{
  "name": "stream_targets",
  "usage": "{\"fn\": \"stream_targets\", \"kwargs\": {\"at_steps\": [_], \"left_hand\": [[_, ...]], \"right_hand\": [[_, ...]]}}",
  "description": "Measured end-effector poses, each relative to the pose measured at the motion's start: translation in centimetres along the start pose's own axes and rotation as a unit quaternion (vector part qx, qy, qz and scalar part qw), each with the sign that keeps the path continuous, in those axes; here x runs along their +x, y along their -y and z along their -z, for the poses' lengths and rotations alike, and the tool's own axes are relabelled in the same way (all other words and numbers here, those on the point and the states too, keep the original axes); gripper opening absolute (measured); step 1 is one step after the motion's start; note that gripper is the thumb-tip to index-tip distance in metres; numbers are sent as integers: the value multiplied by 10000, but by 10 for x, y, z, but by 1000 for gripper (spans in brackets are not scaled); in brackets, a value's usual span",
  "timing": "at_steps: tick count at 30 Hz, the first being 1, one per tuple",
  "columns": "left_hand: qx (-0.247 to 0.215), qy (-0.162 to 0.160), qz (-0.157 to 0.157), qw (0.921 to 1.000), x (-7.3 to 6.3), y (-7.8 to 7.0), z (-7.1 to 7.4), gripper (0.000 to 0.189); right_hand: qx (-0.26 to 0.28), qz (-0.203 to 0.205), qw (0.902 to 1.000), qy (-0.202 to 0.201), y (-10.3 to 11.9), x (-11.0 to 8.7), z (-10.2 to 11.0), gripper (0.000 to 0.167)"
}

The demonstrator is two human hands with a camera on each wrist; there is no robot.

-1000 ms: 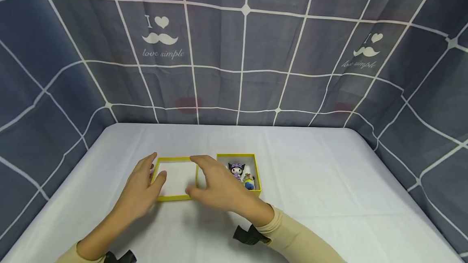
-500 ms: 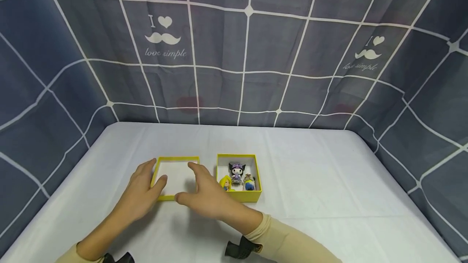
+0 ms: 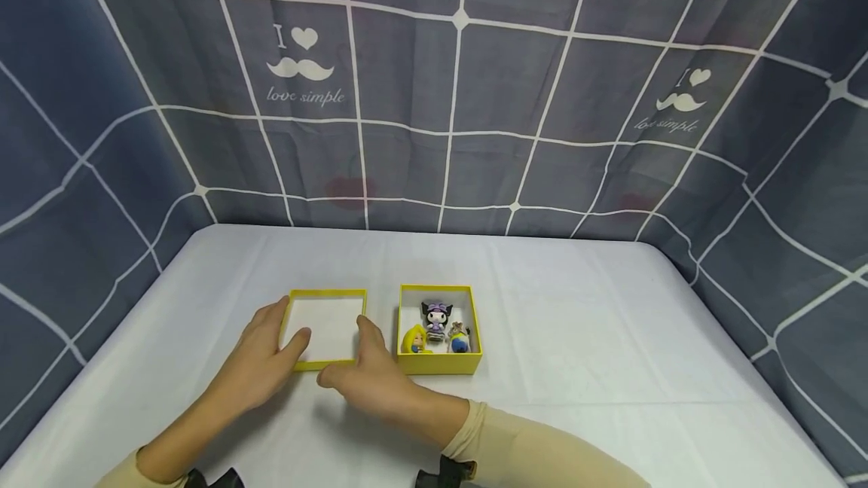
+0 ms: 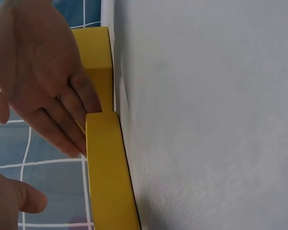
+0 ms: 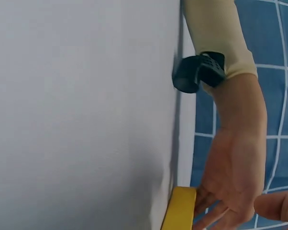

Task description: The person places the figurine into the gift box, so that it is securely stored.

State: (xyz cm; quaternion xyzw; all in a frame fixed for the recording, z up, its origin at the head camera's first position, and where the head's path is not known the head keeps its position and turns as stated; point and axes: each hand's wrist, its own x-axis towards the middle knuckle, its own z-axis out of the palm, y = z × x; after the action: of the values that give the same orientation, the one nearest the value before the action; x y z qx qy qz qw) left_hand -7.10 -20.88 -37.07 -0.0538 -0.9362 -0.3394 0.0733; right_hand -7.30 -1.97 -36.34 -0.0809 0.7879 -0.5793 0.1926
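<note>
A shallow yellow-rimmed box lid (image 3: 328, 293) lies open side up on the white table, its inside white. Along its left edge rests my left hand (image 3: 261, 352), fingers extended and thumb spread over the near corner. My right hand (image 3: 376, 379) is at the lid's right edge, fingers straight; whether it touches is unclear. In the left wrist view, the right palm (image 4: 43, 72) faces the lid (image 4: 108, 167). Right of the hands stands a yellow box (image 3: 441, 364) holding a black-and-purple figurine (image 3: 436, 320), a yellow-haired figurine (image 3: 414, 339) and a small blue-and-yellow figurine (image 3: 459, 338).
White cloth covers the table (image 3: 576, 322), which has a rounded far right corner. A grey-blue checked curtain (image 3: 407, 164) hangs behind and on both sides. A black wrist camera (image 5: 196, 72) sits at the left cuff in the right wrist view.
My right hand has moved left and nearer, off the yellow box to the lid's right edge, uncovering the yellow-haired figurine. My left hand has stayed nearly still at the lid's left edge.
</note>
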Motion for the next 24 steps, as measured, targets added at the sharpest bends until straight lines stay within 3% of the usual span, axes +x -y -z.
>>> {"fn": "stream_targets", "kwargs": {"at_steps": [4, 16, 24], "left_hand": [[-15, 60, 7, 10000, -1, 1, 0, 68], [86, 35, -69, 9999, -1, 1, -1, 66], [76, 8, -152, 9999, -1, 2, -2, 61]], "right_hand": [[211, -15, 9998, -25, -3, 1, -3, 102], [-113, -197, 9997, -89, -2, -2, -7, 102], [132, -293, 9994, -102, -1, -3, -7, 101]]}}
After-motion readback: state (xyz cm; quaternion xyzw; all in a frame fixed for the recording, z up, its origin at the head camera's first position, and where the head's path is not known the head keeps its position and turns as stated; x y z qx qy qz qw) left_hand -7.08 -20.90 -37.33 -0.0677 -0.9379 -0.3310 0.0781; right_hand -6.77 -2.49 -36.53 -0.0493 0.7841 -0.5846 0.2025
